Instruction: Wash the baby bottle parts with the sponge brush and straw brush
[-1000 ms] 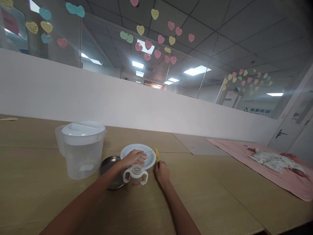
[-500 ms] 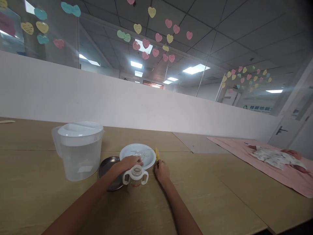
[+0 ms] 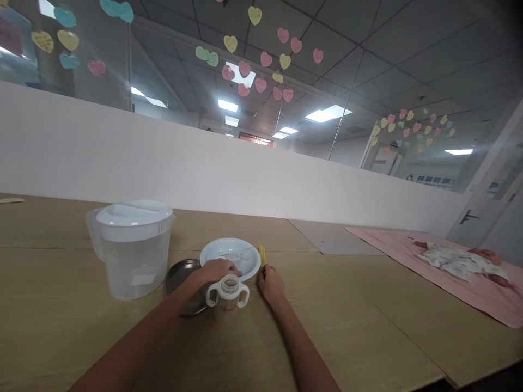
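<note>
My left hand (image 3: 219,268) has come down from over the white bowl (image 3: 210,252) to its near rim; its grip I can't tell. Apart, my right hand (image 3: 271,283) clasps a yellow object (image 3: 262,254) right of the bowl; the two-handled bottle (image 3: 229,293) stands before it.

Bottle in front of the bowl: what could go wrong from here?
The bottle stands right by the left hand, so pulling that hand back might knock it over. Its mouth looks uncapped, so any contents could spill. The left hand is also at the near rim of the bowl; pressing there might tip it.
</note>
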A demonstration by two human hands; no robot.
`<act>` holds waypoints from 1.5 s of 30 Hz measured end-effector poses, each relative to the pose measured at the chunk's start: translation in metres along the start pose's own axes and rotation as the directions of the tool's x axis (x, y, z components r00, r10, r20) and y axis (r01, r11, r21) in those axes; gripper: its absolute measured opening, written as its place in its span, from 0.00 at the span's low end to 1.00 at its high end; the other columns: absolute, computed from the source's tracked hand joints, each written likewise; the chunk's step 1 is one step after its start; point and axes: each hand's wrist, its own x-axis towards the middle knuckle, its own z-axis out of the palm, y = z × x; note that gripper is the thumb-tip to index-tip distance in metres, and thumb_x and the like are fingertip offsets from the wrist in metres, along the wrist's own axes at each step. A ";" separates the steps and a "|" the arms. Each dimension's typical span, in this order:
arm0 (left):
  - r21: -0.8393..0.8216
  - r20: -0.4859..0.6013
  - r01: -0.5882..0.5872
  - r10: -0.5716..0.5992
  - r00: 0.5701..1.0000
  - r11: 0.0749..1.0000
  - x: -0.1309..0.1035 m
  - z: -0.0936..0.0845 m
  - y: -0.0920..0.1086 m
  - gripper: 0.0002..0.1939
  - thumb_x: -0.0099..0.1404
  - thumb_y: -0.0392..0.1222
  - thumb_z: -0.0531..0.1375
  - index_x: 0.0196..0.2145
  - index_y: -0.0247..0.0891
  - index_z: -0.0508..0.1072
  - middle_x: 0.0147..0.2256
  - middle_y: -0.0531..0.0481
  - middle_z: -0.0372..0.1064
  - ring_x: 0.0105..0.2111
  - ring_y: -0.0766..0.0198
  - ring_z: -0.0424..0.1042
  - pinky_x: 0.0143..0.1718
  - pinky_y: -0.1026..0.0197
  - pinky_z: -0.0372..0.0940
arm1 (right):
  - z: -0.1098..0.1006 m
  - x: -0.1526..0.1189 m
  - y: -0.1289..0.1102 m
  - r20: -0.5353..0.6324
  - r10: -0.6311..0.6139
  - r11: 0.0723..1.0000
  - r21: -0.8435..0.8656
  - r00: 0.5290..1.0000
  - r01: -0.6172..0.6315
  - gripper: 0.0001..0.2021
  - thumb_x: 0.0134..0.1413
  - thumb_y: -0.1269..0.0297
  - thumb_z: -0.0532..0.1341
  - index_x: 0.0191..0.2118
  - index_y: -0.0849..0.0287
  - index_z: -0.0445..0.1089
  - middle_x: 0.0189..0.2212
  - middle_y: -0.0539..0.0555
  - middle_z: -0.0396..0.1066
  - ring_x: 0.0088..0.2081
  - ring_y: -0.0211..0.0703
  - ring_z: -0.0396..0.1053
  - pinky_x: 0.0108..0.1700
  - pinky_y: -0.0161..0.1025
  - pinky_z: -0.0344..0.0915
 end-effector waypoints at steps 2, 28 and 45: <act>0.050 0.041 -0.002 0.000 0.999 0.999 0.002 0.001 -0.001 0.14 0.50 0.51 0.57 0.18 0.38 0.70 0.25 0.47 0.71 0.25 0.59 0.67 0.26 0.62 0.55 | 0.000 0.000 0.000 0.000 -0.007 1.000 0.001 1.000 0.007 0.10 0.56 0.68 0.49 0.39 0.62 0.65 0.36 0.59 0.69 0.38 0.43 0.67 0.33 0.34 0.54; 0.062 -0.165 -0.012 0.022 0.986 0.998 0.013 0.012 -0.012 0.23 0.40 0.52 0.64 0.32 0.38 0.63 0.24 0.54 0.62 0.27 0.59 0.63 0.26 0.63 0.51 | 0.002 0.001 0.001 0.022 -0.052 0.998 -0.030 0.998 0.053 0.09 0.53 0.67 0.51 0.38 0.62 0.65 0.36 0.59 0.69 0.39 0.44 0.67 0.34 0.34 0.57; -0.170 -0.499 -0.100 0.002 0.866 0.980 0.015 -0.032 -0.004 0.15 0.54 0.48 0.54 0.31 0.36 0.73 0.21 0.53 0.63 0.25 0.63 0.63 0.29 0.63 0.56 | -0.023 -0.001 0.006 -0.331 0.255 0.905 0.412 0.908 -0.104 0.20 0.49 0.73 0.43 0.48 0.64 0.59 0.40 0.61 0.68 0.40 0.49 0.67 0.36 0.38 0.58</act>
